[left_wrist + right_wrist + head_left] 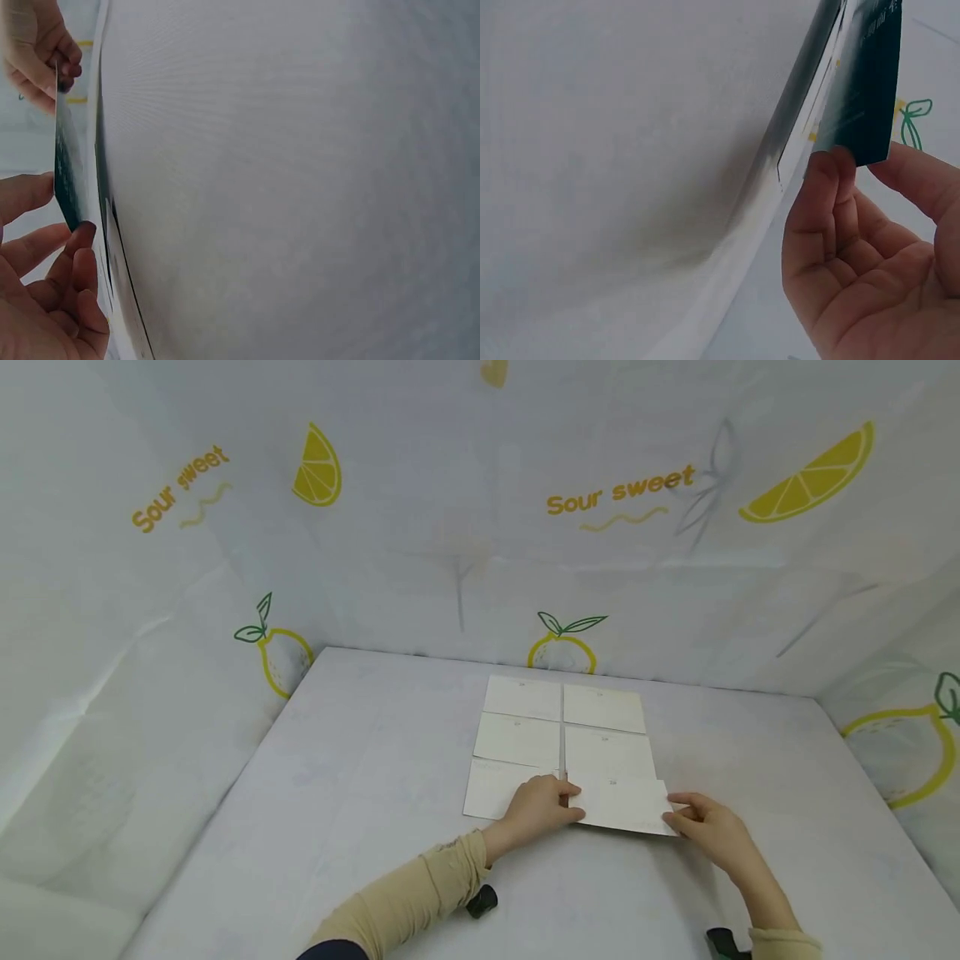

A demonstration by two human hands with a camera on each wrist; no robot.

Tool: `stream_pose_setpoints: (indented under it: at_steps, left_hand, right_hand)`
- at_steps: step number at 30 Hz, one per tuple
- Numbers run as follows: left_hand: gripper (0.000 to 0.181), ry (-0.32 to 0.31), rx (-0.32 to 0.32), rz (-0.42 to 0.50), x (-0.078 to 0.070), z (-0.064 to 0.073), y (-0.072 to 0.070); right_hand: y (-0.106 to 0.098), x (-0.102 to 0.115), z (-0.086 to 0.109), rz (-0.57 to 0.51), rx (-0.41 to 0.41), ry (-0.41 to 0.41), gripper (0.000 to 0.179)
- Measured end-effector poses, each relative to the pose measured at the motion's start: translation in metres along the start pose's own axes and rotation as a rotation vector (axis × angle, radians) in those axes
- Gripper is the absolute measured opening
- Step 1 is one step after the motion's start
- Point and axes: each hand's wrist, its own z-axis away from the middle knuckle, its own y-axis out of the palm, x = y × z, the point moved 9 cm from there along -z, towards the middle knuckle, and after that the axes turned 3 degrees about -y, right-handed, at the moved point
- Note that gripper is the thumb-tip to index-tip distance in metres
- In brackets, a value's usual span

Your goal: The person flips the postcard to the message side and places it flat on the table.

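Note:
Both my hands hold one card point(618, 806), white on top with small print near its upper edge. Its underside point(870, 82) is dark green with pale lettering. My left hand point(540, 810) pinches the card's left edge between thumb and fingers, reaching over a white card point(495, 785) of the left column. At the opposite edge, my right hand point(708, 831) pinches the right side. In the left wrist view the held card is raised above the tabletop, spanning both hands. It overlaps the lower edge of the card point(609, 752) behind it in the head view.
More white cards lie in two columns, among them a back left card point(522, 697) and a back right card point(603, 707). The white tabletop point(360, 777) meets a lemon-printed backdrop point(450, 568) at the back and sides. Black wrist gear point(482, 902) shows below the left sleeve.

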Motion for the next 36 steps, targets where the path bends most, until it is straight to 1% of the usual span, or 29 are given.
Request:
stream_pose_setpoints:
  at_steps: [2, 5, 9, 16, 19, 25, 29, 34, 36]
  left_hand:
    - [0.033, 0.02, 0.0, -0.077, -0.001, 0.0, 0.002]
    - [0.032, 0.03, 0.003, -0.119, -0.002, 0.0, 0.003]
    - [0.032, 0.015, 0.009, -0.127, 0.001, 0.0, 0.004]
    - [0.034, -0.021, 0.038, -0.125, 0.002, 0.001, 0.005]
    - [0.034, -0.024, 0.041, -0.133, 0.003, 0.001, 0.005]
    - [0.032, 0.008, 0.034, -0.218, 0.0, 0.001, 0.006]
    - [0.031, 0.018, 0.03, -0.261, -0.001, 0.001, 0.008]
    - [0.028, 0.043, 0.027, -0.365, -0.005, 0.0, 0.011]
    - [0.023, 0.055, 0.03, -0.407, -0.007, -0.001, 0.013]
  right_hand:
    - [0.004, 0.001, -0.001, 0.049, 0.03, -0.008, 0.052]
    - [0.007, 0.001, -0.003, 0.083, 0.053, -0.014, 0.05]
    - [0.01, 0.002, -0.006, 0.1, 0.062, -0.014, 0.048]
    - [0.011, 0.001, -0.006, 0.093, 0.081, 0.003, 0.048]
    - [0.011, 0.002, -0.005, 0.09, 0.089, 0.008, 0.048]
    - [0.013, 0.0, -0.007, 0.088, 0.105, 0.035, 0.049]
    - [0.014, -0.003, -0.009, 0.091, 0.107, 0.047, 0.048]
    - [0.016, 0.0, -0.01, 0.098, 0.111, 0.035, 0.044]
    - [0.017, 0.002, -0.011, 0.117, 0.116, 0.026, 0.041]
